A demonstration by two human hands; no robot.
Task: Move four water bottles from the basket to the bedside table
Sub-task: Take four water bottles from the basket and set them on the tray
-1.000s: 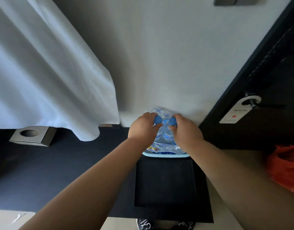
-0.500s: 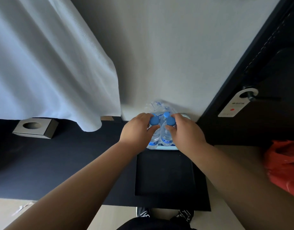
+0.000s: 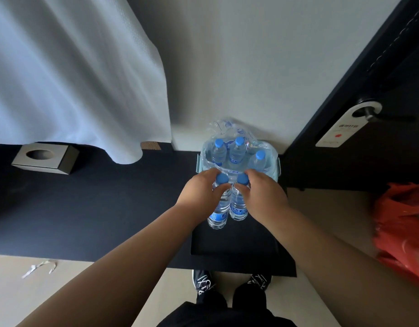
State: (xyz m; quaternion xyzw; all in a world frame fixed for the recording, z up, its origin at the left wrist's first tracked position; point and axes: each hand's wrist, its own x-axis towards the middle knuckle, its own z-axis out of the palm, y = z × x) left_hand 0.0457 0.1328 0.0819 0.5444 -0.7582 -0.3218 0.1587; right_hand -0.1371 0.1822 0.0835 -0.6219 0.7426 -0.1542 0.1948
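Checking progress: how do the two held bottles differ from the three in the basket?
The held bottles are gripped at the neck, one in the left hand and one in the right hand, above the black table. The basket bottles stand untouched inside torn plastic wrap. All have blue caps.

The white door hanger (image 3: 340,129) bears dark print above a red dot, too small to read; the bottle labels (image 3: 218,217) show blue, illegible markings.

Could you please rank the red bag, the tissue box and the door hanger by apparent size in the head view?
1. red bag, cut off by the frame edge
2. tissue box and door hanger: too alike to rank
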